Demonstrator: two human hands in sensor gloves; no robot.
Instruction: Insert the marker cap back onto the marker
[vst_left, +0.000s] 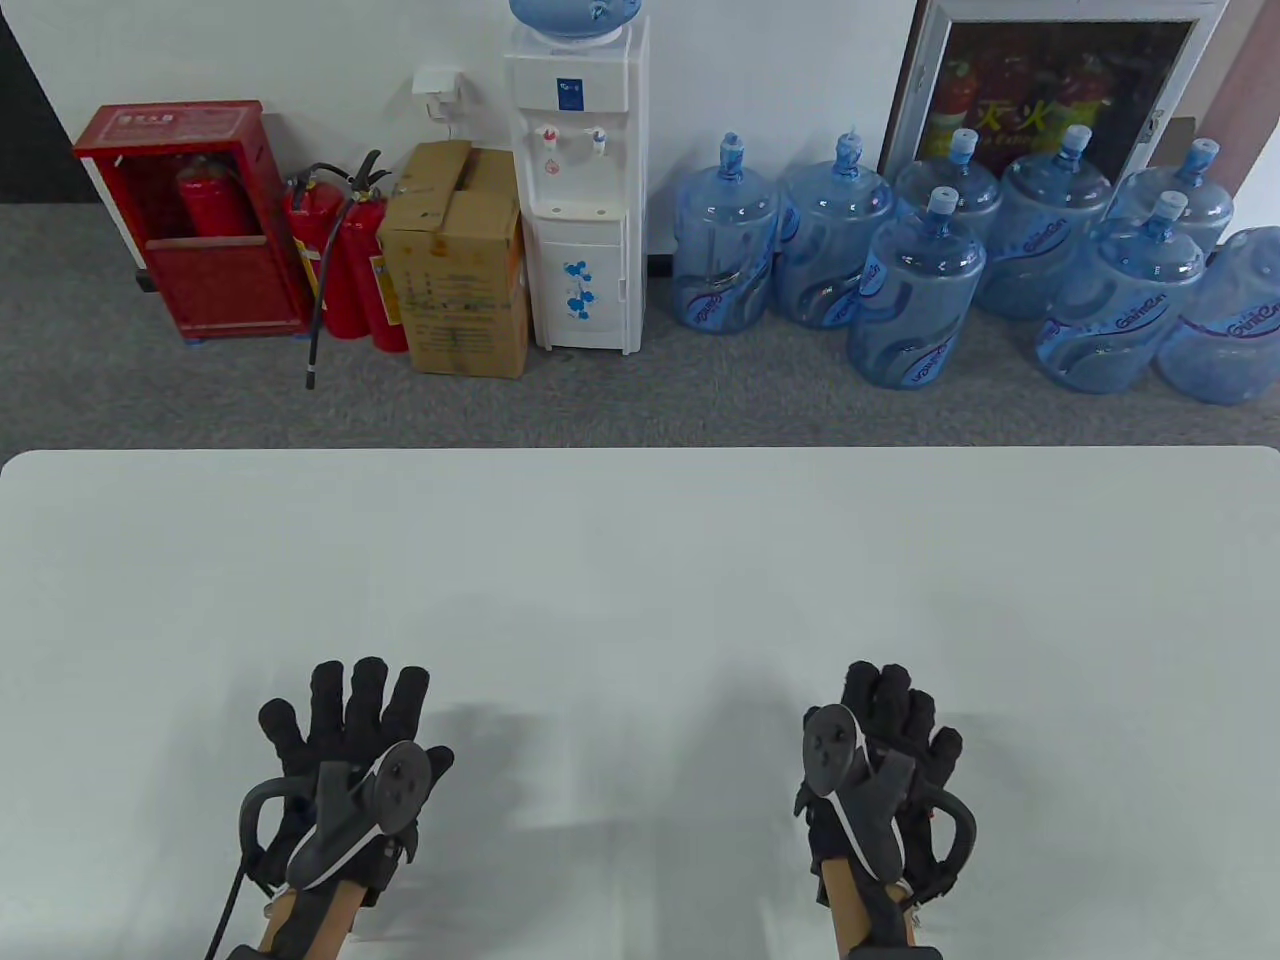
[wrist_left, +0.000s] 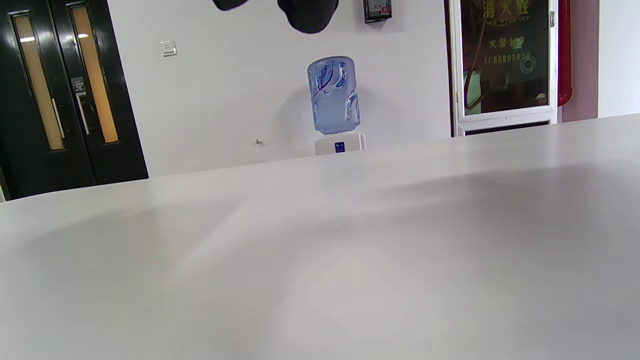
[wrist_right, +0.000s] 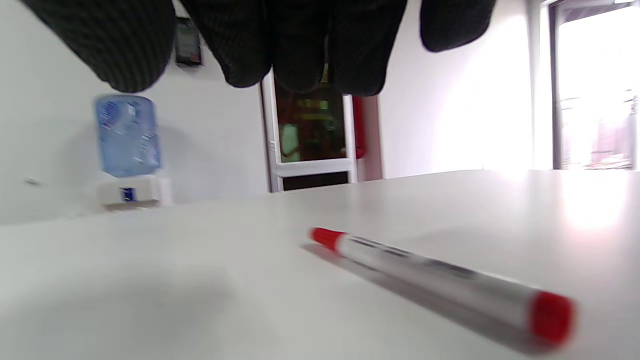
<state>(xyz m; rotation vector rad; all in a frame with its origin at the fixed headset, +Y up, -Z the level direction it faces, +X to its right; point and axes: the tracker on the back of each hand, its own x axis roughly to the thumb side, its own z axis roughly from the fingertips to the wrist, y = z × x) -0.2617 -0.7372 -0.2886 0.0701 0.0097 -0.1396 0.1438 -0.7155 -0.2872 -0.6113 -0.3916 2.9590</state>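
Note:
A silver marker (wrist_right: 435, 275) with red at both ends lies flat on the white table (vst_left: 640, 560). It shows only in the right wrist view, just below and ahead of my right hand's fingers (wrist_right: 300, 45). In the table view my right hand (vst_left: 890, 720) covers it. That hand is open, palm down, fingers stretched out, and holds nothing. My left hand (vst_left: 345, 730) is open with fingers spread over bare table at the near left, also holding nothing. Its fingertips (wrist_left: 307, 15) show at the top of the left wrist view. I cannot tell which red end is the cap.
The table's far edge (vst_left: 640, 450) runs across the middle of the table view. Beyond it on the floor stand a water dispenser (vst_left: 580, 190), several blue water bottles (vst_left: 920, 290), a cardboard box (vst_left: 455, 260) and fire extinguishers (vst_left: 340, 260).

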